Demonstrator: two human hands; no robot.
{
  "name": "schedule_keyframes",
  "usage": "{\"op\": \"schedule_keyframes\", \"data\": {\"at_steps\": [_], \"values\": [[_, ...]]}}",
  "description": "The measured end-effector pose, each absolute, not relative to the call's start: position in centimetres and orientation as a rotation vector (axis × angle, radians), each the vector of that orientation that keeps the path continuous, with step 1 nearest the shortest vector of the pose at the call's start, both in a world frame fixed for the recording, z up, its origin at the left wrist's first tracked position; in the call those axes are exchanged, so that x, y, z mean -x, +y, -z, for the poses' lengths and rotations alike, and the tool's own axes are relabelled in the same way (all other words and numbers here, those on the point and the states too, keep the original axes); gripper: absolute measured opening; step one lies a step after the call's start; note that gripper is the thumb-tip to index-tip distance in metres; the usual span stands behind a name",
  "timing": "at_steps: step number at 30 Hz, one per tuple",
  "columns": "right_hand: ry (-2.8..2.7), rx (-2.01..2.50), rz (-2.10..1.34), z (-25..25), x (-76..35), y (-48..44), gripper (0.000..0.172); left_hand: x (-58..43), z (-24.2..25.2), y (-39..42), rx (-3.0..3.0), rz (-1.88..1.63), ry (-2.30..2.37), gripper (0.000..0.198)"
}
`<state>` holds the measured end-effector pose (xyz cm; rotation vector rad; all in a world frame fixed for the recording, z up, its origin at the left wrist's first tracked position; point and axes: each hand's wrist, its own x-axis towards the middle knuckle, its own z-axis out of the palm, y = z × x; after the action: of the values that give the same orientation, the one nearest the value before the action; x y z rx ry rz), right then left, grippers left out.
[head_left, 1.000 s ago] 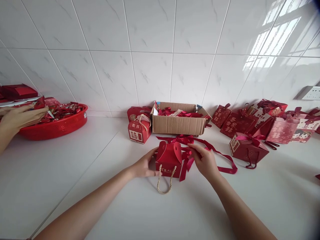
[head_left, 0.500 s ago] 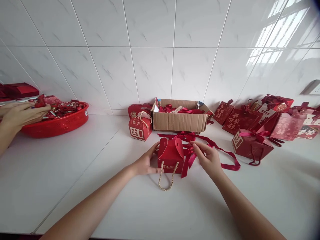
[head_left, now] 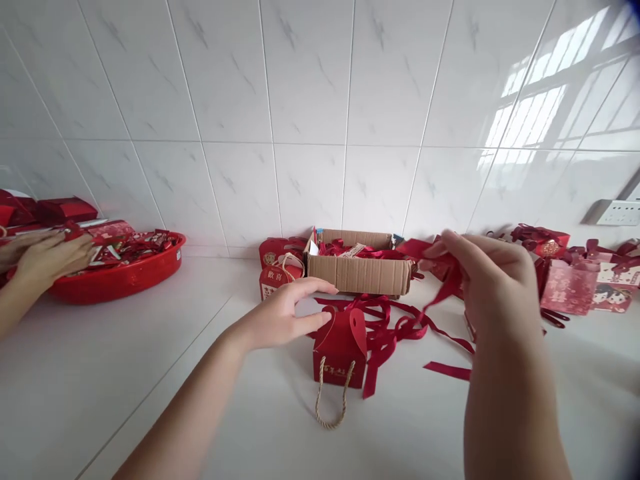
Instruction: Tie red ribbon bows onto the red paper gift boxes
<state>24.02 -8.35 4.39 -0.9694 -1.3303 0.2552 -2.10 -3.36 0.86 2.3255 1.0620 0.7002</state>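
A small red gift box (head_left: 340, 363) with gold lettering and a twisted rope handle (head_left: 330, 423) stands on the white counter in front of me. My left hand (head_left: 287, 313) is over its left top edge, thumb and fingers apart; the thumb tip meets or overlaps the box's top flap, and I cannot tell if it touches. My right hand (head_left: 493, 273), raised to the right of the box, pinches a dark red ribbon (head_left: 447, 283) that hangs down from the fingers. More loose ribbon (head_left: 383, 343) lies looped on the counter beside and behind the box.
Behind stands a cardboard box (head_left: 357, 275) holding red ribbons, with a red gift box (head_left: 267, 280) left of it. Several red gift bags (head_left: 570, 287) stand at right. At left, another person's hands (head_left: 55, 257) work over a red basin (head_left: 125, 279) of small wrapped packets.
My right hand has lifted up and to the right with ribbon in its fingers. My left hand has moved from the box's side up to its top. The view has tilted upward.
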Motion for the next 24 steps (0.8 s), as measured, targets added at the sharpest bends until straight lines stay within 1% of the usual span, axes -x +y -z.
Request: {"op": "schedule_keyframes", "data": {"at_steps": [3, 6, 8, 11, 15, 19, 24], "values": [[-1.501, 1.083, -0.286, -4.2, -24.1, -9.1, 0.031, 1.4, -3.0, -3.7, -2.484, -0.794, 1.18, 0.035], [-1.853, 1.335, -0.4, -3.4, -23.8, -8.5, 0.04, 1.1, -3.3, -3.4, -2.563, -0.823, 1.279, 0.033], [-2.03, 1.467, -0.497, -2.8, -23.5, -7.8, 0.043, 0.8, -2.9, -2.9, -2.576, -0.694, 1.28, 0.038], [-2.126, 1.57, -0.544, -2.2, -22.9, -6.7, 0.045, 0.1, -1.7, -1.9, -2.561, -0.457, 1.234, 0.044], [-2.17, 1.577, -0.583, -1.6, -22.3, -5.6, 0.045, -1.1, -0.6, -1.1, -2.462, -0.272, 1.306, 0.047], [-2.19, 1.598, -0.617, -1.3, -22.2, -5.0, 0.048, -1.8, -0.4, -0.9, -2.382, -0.053, 1.402, 0.05], [-2.224, 1.672, -0.593, -1.2, -21.9, -5.0, 0.049, -2.1, -0.5, -0.8, -2.392, -0.002, 1.407, 0.051]]}}
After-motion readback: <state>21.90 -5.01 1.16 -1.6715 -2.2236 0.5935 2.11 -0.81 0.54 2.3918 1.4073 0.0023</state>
